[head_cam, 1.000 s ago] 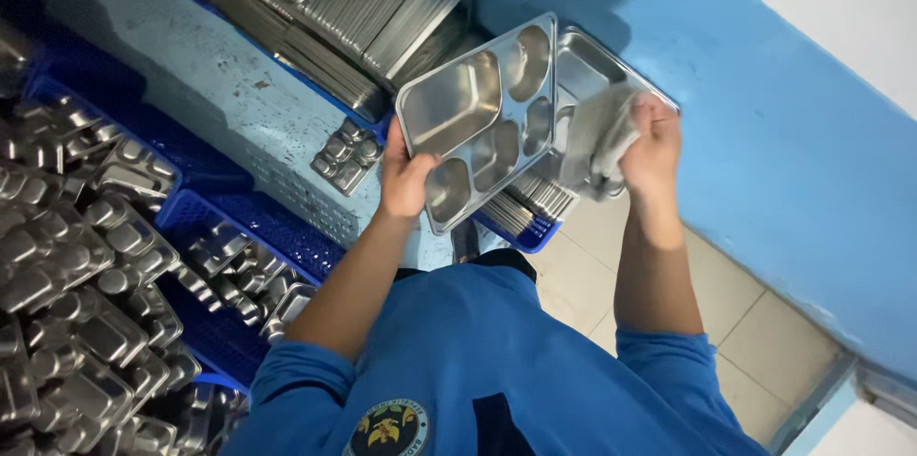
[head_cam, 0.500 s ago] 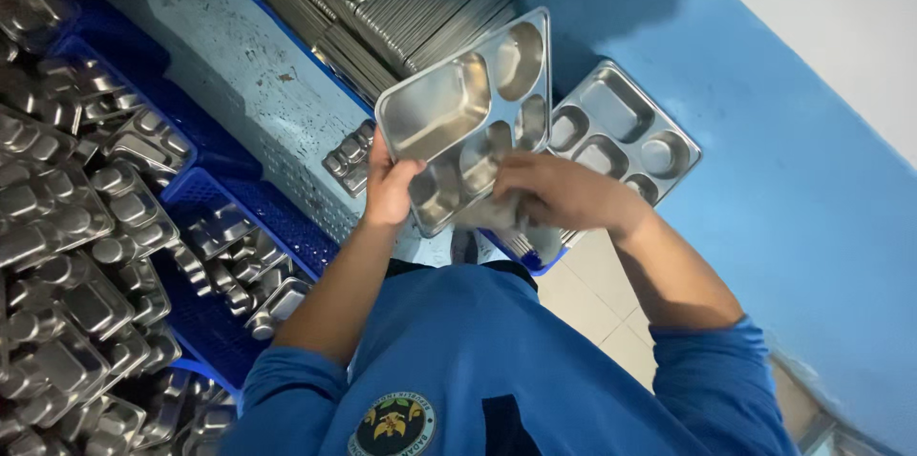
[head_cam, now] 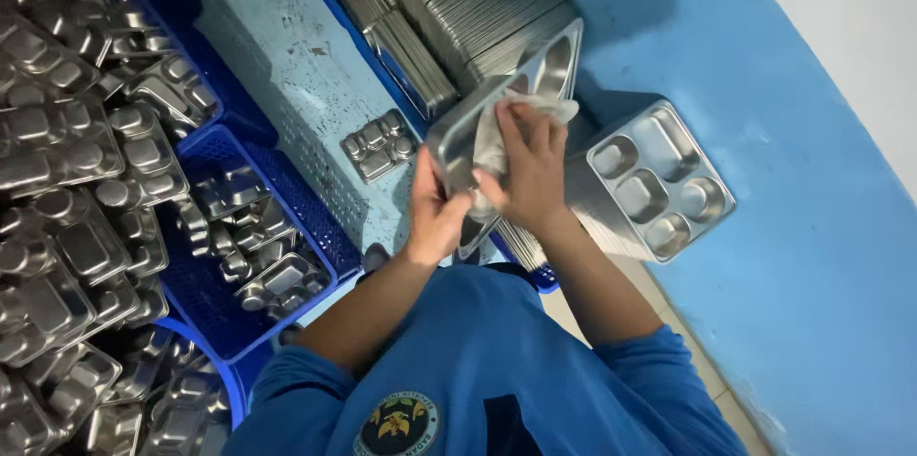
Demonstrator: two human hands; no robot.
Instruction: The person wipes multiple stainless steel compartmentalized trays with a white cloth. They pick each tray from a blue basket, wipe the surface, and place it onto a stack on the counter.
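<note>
A steel compartment tray (head_cam: pixel 501 122) is held up on edge in front of the person's chest, tilted so its hollows face the right hand. A pale cloth (head_cam: pixel 497 141) lies against those hollows. The right hand (head_cam: pixel 525 174) presses flat on the cloth, fingers spread and pointing up across the tray's inner face, so the cloth is caught between palm and metal. The left hand (head_cam: pixel 437 217) grips the tray's lower left edge, fingers curled around the rim from behind, thumb toward the front. The two hands sit close together, the tray between them.

Just to the right of the held tray, a stack of matching trays (head_cam: pixel 654 179) stands with its top one showing five clean hollows. Behind the held tray, further stacks of trays (head_cam: pixel 449 17) lean in rows on edge. A single small tray (head_cam: pixel 380 145) lies flat on the pale grey floor (head_cam: pixel 277 64). To the left, blue crates (head_cam: pixel 287 217) are filled with jumbled steel trays. A blue wall (head_cam: pixel 812 227) runs along the right side.
</note>
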